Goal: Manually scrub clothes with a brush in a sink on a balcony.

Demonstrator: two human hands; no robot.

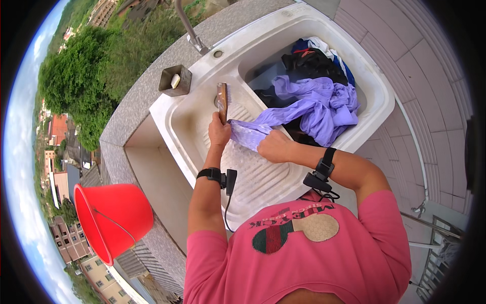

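My left hand [219,131] grips the end of a wooden scrubbing brush [222,102], its bristles facing right, and sits at the edge of a soapy purple cloth garment [250,133]. My right hand [275,146] is closed on the same garment, bunching it over the ribbed washboard [262,182] of the laundry sink. From there the purple fabric runs over the divider into the basin at the right, where it lies heaped beside dark wet clothes [315,64]. Whether my left hand also pinches the cloth I cannot tell.
A square container [182,81] with a bar of soap [175,81] stands at the sink's upper left corner, near a metal faucet [197,43]. On the granite ledge [163,239] at the left is a red bucket [117,216]. The basin's rim [383,89] curves at the right.
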